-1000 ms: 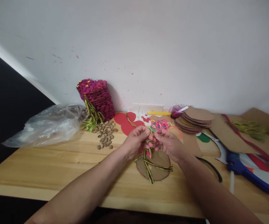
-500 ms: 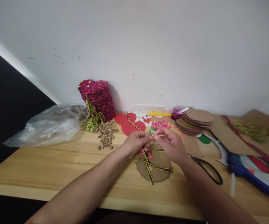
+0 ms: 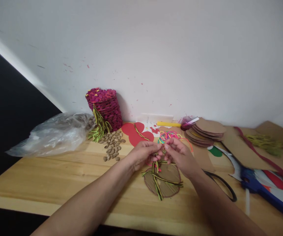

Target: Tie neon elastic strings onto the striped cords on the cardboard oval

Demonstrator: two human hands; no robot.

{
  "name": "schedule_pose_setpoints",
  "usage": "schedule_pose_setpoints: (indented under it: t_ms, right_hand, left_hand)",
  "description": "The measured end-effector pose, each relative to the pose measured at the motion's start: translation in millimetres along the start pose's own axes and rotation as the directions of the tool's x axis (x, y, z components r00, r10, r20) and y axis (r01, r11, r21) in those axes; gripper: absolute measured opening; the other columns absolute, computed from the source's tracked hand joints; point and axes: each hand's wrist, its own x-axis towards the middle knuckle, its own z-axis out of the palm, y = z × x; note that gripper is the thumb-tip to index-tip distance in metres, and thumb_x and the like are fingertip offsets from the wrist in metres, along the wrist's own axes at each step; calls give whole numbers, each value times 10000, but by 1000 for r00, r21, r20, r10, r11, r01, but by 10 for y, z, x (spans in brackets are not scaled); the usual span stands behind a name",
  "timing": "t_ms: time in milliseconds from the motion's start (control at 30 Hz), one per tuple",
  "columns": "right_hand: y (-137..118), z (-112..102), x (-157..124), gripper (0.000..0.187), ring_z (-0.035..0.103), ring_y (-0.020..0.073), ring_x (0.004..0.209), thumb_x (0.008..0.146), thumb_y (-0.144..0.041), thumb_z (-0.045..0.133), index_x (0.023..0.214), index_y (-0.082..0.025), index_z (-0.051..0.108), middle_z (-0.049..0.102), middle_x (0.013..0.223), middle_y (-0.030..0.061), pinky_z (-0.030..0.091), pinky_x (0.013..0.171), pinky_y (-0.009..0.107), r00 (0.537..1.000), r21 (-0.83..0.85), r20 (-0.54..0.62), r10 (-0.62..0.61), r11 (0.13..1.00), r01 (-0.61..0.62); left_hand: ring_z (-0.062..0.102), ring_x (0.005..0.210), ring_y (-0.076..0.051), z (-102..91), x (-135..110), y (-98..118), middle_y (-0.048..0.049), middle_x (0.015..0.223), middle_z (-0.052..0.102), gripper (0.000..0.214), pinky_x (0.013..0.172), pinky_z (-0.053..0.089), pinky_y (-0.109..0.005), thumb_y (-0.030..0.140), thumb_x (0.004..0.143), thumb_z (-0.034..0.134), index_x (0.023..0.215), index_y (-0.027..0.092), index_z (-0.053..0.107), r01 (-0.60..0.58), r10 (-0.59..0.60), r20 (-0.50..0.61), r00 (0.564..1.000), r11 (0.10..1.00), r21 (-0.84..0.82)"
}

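Both hands meet above a round cardboard disc with a dark edge. My left hand is closed, thumb and forefinger pinching a thin cord. My right hand pinches the cord close by, fingertips nearly touching the left ones. The cord itself is mostly hidden by the fingers. Black-and-yellow cords lie crossed over the disc, and a bit of pink cord shows under the left fingers. Just behind the hands lies a tangle of bright multicoloured string.
Left are a clear plastic bag, brown shell-like pieces and a purple woven container with a tassel. Red paper circles lie behind. Right are stacked cardboard discs, black-handled scissors and a blue glue gun.
My right hand has come down slightly and its fingers have closed in beside my left fingertips. The whole view has shifted slightly; the disc and cords stay in place.
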Motion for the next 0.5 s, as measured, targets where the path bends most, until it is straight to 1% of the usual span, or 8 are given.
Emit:
schedule_pose_setpoints:
  t_ms: [33, 100, 167, 233, 333, 500]
  right_hand:
    - [0, -3, 0, 302, 570, 92, 529, 806, -460, 688, 865, -203, 541, 599, 649, -40, 455, 441, 183, 1000, -6, -7, -3, 1000, 3]
    - [1, -5, 0, 306, 567, 91, 523, 807, -462, 687, 878, -199, 550, 577, 629, -48, 448, 429, 178, 1000, -20, -14, -7, 1000, 7]
    - [2, 0, 0, 312, 573, 92, 524, 809, -469, 684, 884, -199, 545, 570, 628, -52, 443, 418, 174, 1000, -24, -7, 0, 1000, 0]
    - [-1, 9, -2, 320, 579, 91, 522, 809, -477, 680, 873, -199, 536, 573, 635, -52, 441, 413, 171, 1000, -24, 0, 13, 1000, -13]
    - [-3, 21, -1, 329, 573, 85, 505, 802, -486, 682, 859, -199, 532, 576, 648, -52, 436, 402, 168, 1000, -33, -1, 22, 999, -22]
    - [29, 12, 6, 328, 568, 79, 483, 796, -487, 686, 870, -208, 530, 571, 663, -58, 431, 384, 165, 1000, -22, 10, 29, 999, -29]
  left_hand:
    - [565, 540, -56, 1, -5, 3, -33, 686, 667, 313, 555, 428, -182, 339, 668, 837, 817, 92, 716, -1, 1, 10, 1000, 1000, 13]
    - [577, 558, -65, -1, -8, -2, -39, 702, 683, 318, 594, 438, -198, 261, 635, 846, 869, 88, 718, -36, 35, 15, 999, 998, 54]
    - [591, 573, -89, -2, -1, -20, -35, 688, 683, 343, 621, 450, -227, 250, 640, 830, 914, 93, 693, -119, 119, 8, 993, 986, 116]
    - [611, 594, -113, 2, 9, -42, -23, 685, 683, 353, 644, 462, -252, 247, 675, 800, 962, 116, 641, -222, 226, 3, 974, 954, 201]
    - [634, 649, -131, 21, 16, -73, -14, 718, 689, 304, 670, 468, -257, 214, 739, 735, 988, 155, 570, -345, 367, 4, 930, 871, 349]
    - [642, 690, -131, 58, -1, -117, -14, 759, 694, 130, 677, 471, -244, 202, 845, 609, 967, 179, 569, -447, 494, 66, 867, 712, 542]
